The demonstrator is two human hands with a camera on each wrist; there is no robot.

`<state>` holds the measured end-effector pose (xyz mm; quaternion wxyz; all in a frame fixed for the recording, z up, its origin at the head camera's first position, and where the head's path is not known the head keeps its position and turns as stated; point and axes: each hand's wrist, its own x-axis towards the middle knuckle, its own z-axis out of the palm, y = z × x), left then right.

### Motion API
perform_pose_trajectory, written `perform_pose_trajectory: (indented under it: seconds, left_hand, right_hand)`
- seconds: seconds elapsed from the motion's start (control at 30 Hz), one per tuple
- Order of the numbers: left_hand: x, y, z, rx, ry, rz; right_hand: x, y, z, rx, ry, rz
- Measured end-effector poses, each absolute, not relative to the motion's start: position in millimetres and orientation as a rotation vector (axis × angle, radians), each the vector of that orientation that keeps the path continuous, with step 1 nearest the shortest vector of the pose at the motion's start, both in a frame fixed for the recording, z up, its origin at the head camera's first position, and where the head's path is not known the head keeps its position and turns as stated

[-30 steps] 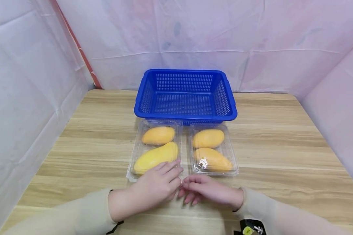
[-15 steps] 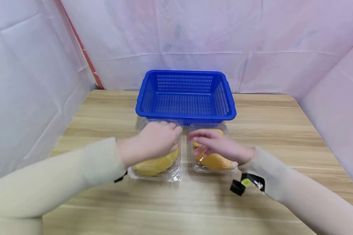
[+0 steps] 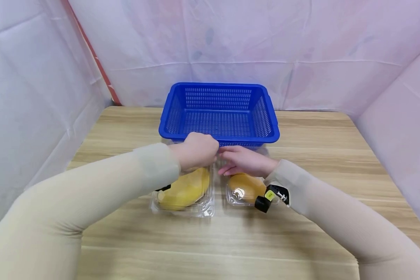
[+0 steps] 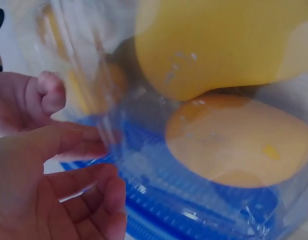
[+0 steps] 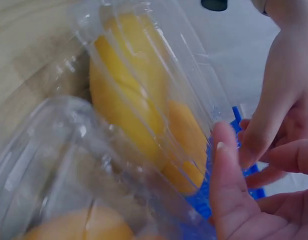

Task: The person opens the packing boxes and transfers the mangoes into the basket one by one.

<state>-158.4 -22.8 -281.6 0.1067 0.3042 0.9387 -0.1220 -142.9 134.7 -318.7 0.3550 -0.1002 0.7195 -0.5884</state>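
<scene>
In the head view, my left hand [image 3: 198, 151] covers the far part of the left clear plastic clamshell box [image 3: 196, 210]. Inside that box lie a large yellow mango [image 3: 185, 188] and an orange mango [image 4: 239, 140], the latter visible from the left wrist. The left fingers bend close by the box's far inner edge; whether they pinch it I cannot tell. Close beside it, my right hand [image 3: 245, 160] spans over the far end of the right clamshell box [image 3: 234, 201], fingers loosely spread, thumb near the left box's edge. One mango [image 3: 245, 188] shows there; the farther one is covered.
A blue perforated plastic basket [image 3: 220, 139] stands directly behind both boxes, with nothing inside it. Wood-grained tabletop [image 3: 322, 155] extends around them. Pale cloth walls [image 3: 245, 35] enclose the back and sides.
Both hands have moved away from me, from the left box's near inner corner to its far end beside the basket. Boxes and basket stay in about the same place.
</scene>
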Motion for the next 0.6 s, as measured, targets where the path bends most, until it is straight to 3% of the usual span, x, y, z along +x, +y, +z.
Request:
perform_pose_trajectory:
  seconds: [0.6]
  left_hand:
    - [-169, -8, -312, 0.895, 2.813, -0.596]
  right_hand:
    - [-150, 125, -332, -0.146, 1.656, -1.748]
